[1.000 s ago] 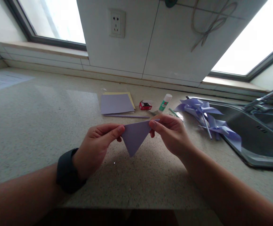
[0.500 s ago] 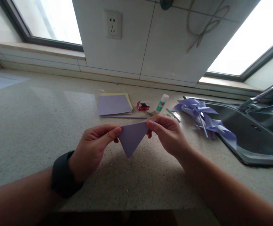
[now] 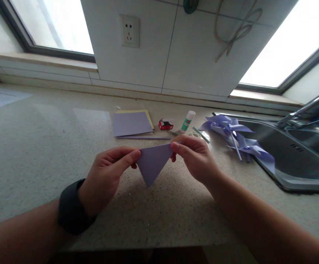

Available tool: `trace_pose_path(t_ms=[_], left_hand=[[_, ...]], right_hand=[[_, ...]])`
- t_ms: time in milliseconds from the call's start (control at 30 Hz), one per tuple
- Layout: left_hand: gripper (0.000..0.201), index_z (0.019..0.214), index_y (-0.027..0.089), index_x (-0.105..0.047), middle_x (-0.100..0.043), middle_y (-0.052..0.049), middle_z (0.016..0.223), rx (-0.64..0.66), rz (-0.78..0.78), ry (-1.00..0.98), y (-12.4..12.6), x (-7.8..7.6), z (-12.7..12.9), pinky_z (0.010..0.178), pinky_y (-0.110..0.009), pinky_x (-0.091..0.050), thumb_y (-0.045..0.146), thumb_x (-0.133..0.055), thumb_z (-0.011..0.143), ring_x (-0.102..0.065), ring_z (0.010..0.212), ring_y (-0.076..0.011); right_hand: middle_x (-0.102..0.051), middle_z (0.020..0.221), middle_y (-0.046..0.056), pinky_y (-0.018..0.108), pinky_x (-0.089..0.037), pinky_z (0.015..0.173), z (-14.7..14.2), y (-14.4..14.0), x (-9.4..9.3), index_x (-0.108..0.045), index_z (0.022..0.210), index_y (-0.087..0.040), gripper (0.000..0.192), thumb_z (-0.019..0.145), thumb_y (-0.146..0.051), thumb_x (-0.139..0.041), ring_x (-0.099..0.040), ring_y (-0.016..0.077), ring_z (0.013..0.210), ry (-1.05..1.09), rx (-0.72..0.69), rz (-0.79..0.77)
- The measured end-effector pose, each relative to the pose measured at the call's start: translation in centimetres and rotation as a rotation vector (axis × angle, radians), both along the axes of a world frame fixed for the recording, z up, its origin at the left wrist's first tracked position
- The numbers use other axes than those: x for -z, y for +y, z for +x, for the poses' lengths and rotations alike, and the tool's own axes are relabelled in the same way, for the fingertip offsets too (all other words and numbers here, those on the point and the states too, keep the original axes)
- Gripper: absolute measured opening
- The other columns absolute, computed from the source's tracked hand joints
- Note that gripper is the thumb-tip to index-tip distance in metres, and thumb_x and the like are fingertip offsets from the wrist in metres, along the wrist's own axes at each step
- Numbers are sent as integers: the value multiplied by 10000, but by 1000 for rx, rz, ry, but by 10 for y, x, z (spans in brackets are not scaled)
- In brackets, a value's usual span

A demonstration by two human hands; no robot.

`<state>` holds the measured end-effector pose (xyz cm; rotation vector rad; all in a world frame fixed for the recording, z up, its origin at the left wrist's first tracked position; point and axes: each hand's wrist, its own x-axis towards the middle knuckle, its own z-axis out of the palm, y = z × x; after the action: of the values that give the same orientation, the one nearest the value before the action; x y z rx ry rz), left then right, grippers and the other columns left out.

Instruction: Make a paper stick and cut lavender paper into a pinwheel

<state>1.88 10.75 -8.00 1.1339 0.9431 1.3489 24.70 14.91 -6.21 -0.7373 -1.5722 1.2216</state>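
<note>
Between my two hands hangs a purple sheet of paper (image 3: 153, 161), folded into a triangle with one corner pointing down, above the counter. My left hand (image 3: 112, 170) pinches its left corner between thumb and fingers. At the right corner, my right hand (image 3: 194, 156) pinches it the same way. Just beyond the hands lie a thin purple paper stick (image 3: 144, 138), a stack of purple and yellow paper (image 3: 133, 124), a small red box (image 3: 166, 124) and an upright glue stick (image 3: 188, 121). Scissors (image 3: 194, 135) are partly hidden behind my right hand.
Purple paper pinwheels (image 3: 231, 128) lie at the right, overlapping the rim of a steel sink (image 3: 286, 185). A thin green stick (image 3: 200, 135) is beside them. A printed sheet (image 3: 4, 98) rests at the far left of the speckled counter (image 3: 52, 146). The tiled wall (image 3: 137, 69) bounds the back.
The view has shifted slightly. Both hands keep their pinch on the folded paper, which hangs in nearly the same place.
</note>
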Motion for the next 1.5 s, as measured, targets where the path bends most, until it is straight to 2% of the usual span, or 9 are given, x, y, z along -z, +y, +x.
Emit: trace_pose_path(t_ms=[133, 333, 467, 633, 767, 900, 1300, 1500], left_hand=[[74, 829, 254, -809, -711, 25, 728, -33, 9, 20, 0, 0, 1, 641, -187, -464, 324, -786, 838, -564, 685, -99], [109, 807, 229, -779, -725, 13, 770, -44, 36, 137, -6, -4, 4, 664, -207, -486, 322, -755, 858, -606, 718, -118], [138, 794, 213, -757, -704, 9, 750, -13, 90, 254, -12, -7, 4, 631, -213, -478, 316, -722, 878, -603, 692, -126], [179, 818, 211, -756, -697, 0, 750, 26, 92, 345, -10, -5, 3, 620, -220, -479, 362, -701, 896, -603, 694, -137], [195, 869, 208, -778, -743, -26, 806, 97, 8, 309, -4, -7, 5, 627, -240, -511, 392, -713, 881, -647, 718, -161], [213, 948, 215, -797, -786, -52, 916, 178, -73, 225, -1, -10, 7, 753, -291, -565, 396, -763, 840, -711, 843, -207], [165, 884, 213, -815, -795, -47, 846, 153, -108, 212, 2, -8, 6, 733, -297, -557, 363, -763, 838, -707, 772, -194], [177, 854, 206, -808, -774, -34, 812, 111, -101, 160, 1, -5, 5, 689, -270, -533, 377, -763, 838, -673, 730, -167]], right_hand=[[-620, 645, -12, 254, -448, 554, -1, 1, -3, -703, 748, -181, 242, 911, -360, -696, -559, 108, 592, -72, 3, 16], [-676, 747, 9, 241, -432, 561, -5, -8, -10, -748, 912, -185, 177, 854, -352, -745, -554, 112, 639, -256, 67, 96], [-676, 674, 15, 245, -438, 551, -7, -13, -15, -755, 798, -174, 185, 852, -351, -742, -566, 120, 615, -429, 26, 113], [-644, 614, 1, 222, -408, 491, -9, -13, -15, -730, 729, -174, 208, 850, -343, -729, -554, 108, 564, -455, -35, 81], [-594, 599, -12, 221, -368, 469, -8, -12, -10, -698, 698, -171, 241, 854, -353, -721, -496, 96, 544, -390, -7, 42], [-548, 592, -19, 229, -320, 452, -6, -9, -7, -685, 702, -164, 298, 851, -418, -723, -445, 89, 526, -320, 63, 5], [-521, 575, -24, 230, -305, 449, -4, -4, -5, -674, 672, -168, 308, 847, -420, -708, -431, 93, 522, -390, 79, 41], [-590, 609, -1, 236, -353, 464, -2, -3, -12, -728, 730, -175, 254, 851, -397, -713, -473, 102, 544, -451, 86, 124]])
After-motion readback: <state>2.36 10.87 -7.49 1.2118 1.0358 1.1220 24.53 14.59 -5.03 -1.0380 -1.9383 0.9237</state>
